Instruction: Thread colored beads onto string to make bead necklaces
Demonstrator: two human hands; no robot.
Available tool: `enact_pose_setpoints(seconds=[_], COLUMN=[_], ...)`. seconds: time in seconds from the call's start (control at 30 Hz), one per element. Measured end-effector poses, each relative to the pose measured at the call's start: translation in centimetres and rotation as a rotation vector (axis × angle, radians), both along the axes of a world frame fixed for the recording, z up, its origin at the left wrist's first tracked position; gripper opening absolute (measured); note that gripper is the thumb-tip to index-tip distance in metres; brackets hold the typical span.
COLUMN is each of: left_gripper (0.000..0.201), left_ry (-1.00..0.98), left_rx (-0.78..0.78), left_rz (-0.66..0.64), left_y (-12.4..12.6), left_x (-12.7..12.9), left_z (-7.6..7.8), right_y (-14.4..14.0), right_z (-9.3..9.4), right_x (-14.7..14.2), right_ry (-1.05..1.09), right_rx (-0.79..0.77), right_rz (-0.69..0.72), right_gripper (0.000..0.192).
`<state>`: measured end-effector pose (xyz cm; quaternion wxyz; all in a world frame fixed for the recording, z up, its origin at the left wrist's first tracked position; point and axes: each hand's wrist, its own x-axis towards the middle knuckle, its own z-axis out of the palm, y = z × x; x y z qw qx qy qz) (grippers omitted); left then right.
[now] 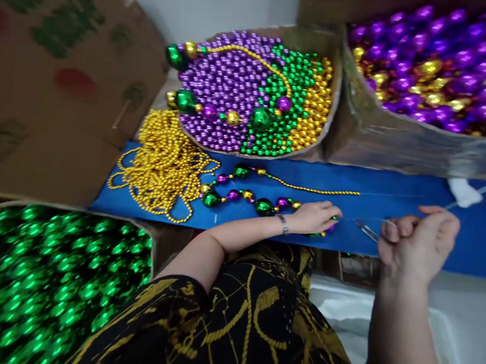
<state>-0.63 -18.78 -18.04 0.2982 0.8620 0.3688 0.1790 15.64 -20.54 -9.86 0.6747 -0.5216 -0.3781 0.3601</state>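
Observation:
A string of large green, purple and gold beads lies across the blue table. My left hand is closed at its right end, fingertips pinching the strand near small green and purple beads. From there a thin clear thread runs right to my right hand, which is closed in a fist with thread at its fingers. Small metal snips stick out by that fist; whether the fingers hold them is hard to tell. Behind the strand, a twisted gold bead length ends in more thread.
A heap of gold bead chains sits left on the blue table. Behind stands a box of purple, green and gold beads, a bead strand draped over it. Boxes of purple beads and green beads flank the table.

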Motion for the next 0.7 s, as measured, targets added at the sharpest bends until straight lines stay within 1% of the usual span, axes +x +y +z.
enact_pose_setpoints(seconds=[0.03,0.1,0.17,0.2,0.3,0.37,0.47,0.57,0.7], left_gripper=[0.039,0.062,0.080,0.082,0.074,0.066,0.052,0.040,0.042], left_ry=[0.017,0.073,0.150,0.192,0.299,0.348,0.395,0.420,0.411], left_rx=[0.022,0.078,0.140,0.171,0.245,0.278,0.328,0.368,0.368], left_rz=[0.014,0.021,-0.023,-0.056,-0.145,-0.160,-0.129,-0.095,-0.062], left_y=[-0.3,-1.0,-1.8,-2.1,-2.9,-3.1,-3.1,-3.0,-2.6], left_x=[-0.2,-0.8,-1.4,-1.7,-2.5,-2.9,-3.7,-4.8,-6.0], left_z=[-0.1,-0.1,-0.2,-0.2,-0.2,-0.1,0.4,1.1,1.6], right_y=[0.1,0.2,0.2,0.2,0.2,0.4,1.1,2.0,2.9], right_z=[0.3,0.4,0.2,0.1,0.2,0.4,0.4,-0.3,-1.8], right_x=[0.4,1.0,1.5,1.7,2.4,3.2,5.1,6.9,8.3], right_ry=[0.007,0.016,0.015,0.017,0.041,0.035,-0.002,0.012,0.039], right_rx=[-0.009,-0.045,-0.059,-0.043,0.022,0.009,-0.020,-0.041,-0.148], right_rz=[-0.003,0.022,0.061,0.068,0.044,0.025,-0.029,-0.097,-0.185], right_gripper=[0.032,0.033,0.031,0.030,0.030,0.028,0.021,0.016,0.015])
